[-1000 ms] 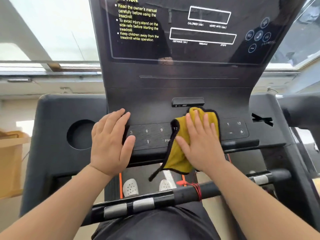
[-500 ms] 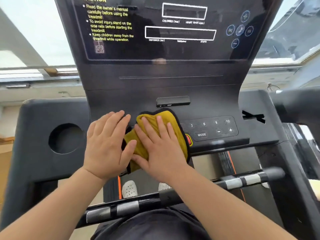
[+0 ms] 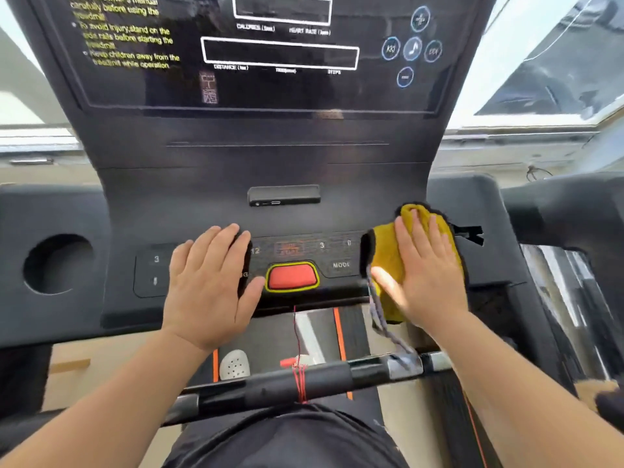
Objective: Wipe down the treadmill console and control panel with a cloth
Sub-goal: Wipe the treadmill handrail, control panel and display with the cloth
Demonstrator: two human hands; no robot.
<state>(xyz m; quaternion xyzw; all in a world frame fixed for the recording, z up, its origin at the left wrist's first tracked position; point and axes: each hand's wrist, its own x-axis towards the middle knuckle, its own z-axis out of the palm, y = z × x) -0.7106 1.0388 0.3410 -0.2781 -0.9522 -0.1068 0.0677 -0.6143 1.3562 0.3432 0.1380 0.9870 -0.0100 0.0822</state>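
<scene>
L hand [image 3: 209,285] left of stop btn [image 3: 292,276], cloth [image 3: 391,261] right.

I see open control panel [image 3: 334,255] between my left hand [image 3: 211,285] and right hand [image 3: 429,275], around the red button [image 3: 292,276]. The upright console [image 3: 270,157] walls off the far side. The handlebar [image 3: 270,386] bars the near side.

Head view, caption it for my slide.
Right hand presses yellow cloth onto control panel; left hand rests flat beside red button.

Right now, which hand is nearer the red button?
Left. The left hand lies flat just left of the red button, thumb almost touching it; the right hand presses the yellow cloth farther right, beyond the MODE key.
</scene>
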